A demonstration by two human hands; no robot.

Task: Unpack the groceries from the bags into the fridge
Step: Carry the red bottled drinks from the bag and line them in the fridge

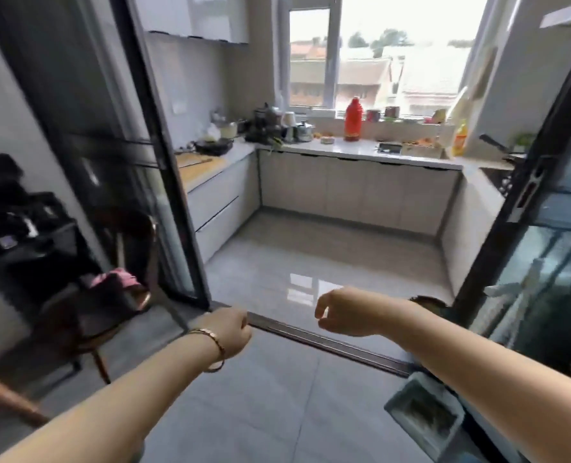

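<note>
The only bag-like thing in view is a dark bundle slumped on a chair at the left, with one pink cloth on top; it is too blurred to tell whether it is a grocery bag or what it holds. Both hands are raised before an open doorway and carry nothing; the left hand is curled into a fist, with one bracelet at the wrist; the right hand hangs from a bent wrist, its fingers loosely curled, well apart from the left. Below them the door track crosses the grey tiled floor; two dark-framed glass doors, one on the left and one on the right, flank the opening. Beyond, an L-shaped kitchen surface carries one red flask, one yellow bottle, a dark pan and a wooden board; the smaller pots and jars are crowded and blurred, so I cannot count them. A pale bin sits low at the right, partly cut off by the right forearm.
</note>
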